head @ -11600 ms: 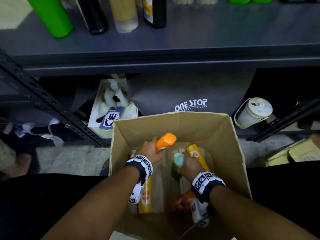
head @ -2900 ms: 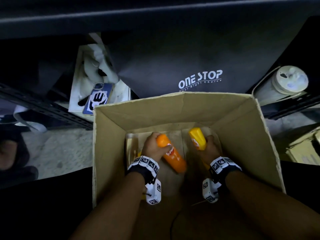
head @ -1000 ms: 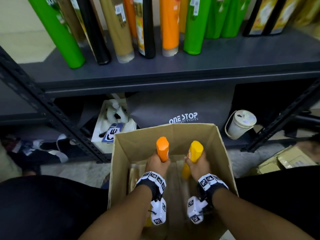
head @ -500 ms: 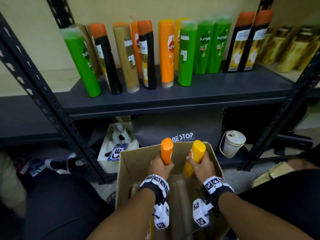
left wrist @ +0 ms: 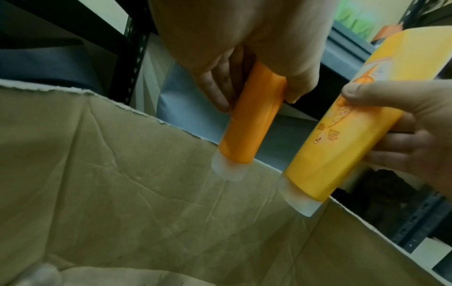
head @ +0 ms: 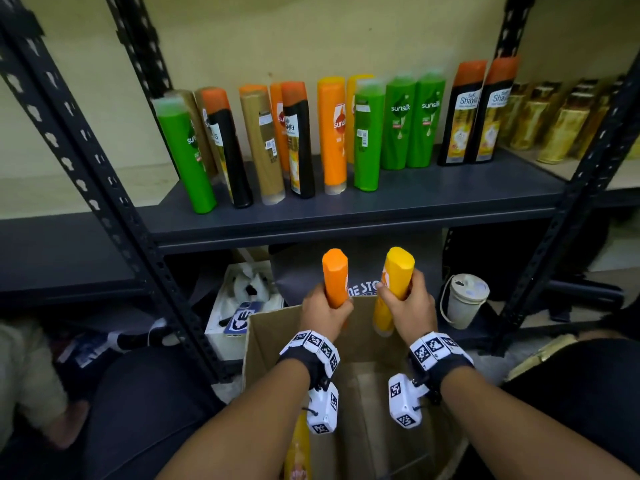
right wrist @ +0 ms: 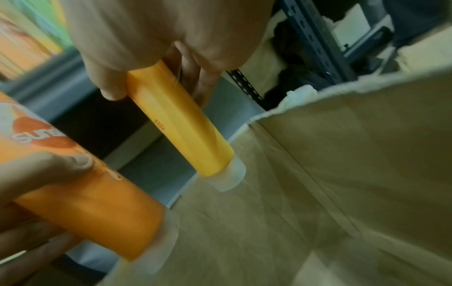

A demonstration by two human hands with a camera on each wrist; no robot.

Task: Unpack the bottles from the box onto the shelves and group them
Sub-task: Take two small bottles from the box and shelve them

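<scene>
My left hand (head: pixel 323 311) grips an orange bottle (head: pixel 335 277) upright, its clear cap (left wrist: pixel 228 171) pointing down. My right hand (head: pixel 408 306) grips a yellow bottle (head: pixel 394 282) the same way, with its cap (right wrist: pixel 231 178) down. Both bottles hang above the far edge of the open cardboard box (head: pixel 263 334), side by side and a little apart. Inside the box another yellow bottle (head: pixel 298 448) lies by my left forearm. The grey shelf (head: pixel 381 202) above the box holds several green, orange, black and gold bottles standing upright.
A black slotted upright (head: pixel 104 202) slants down left of the box, another (head: pixel 561 220) on the right. Under the shelf sit a dark bag (head: pixel 367 268), a white box with a phone (head: pixel 242 317) and a lidded cup (head: pixel 464 299). Gold bottles (head: pixel 554 123) fill the neighbouring shelf.
Both hands have lifted their bottles from the bottom of the box up past its rim. My view has tilted up, bringing the shelf and its bottles fully into sight.
</scene>
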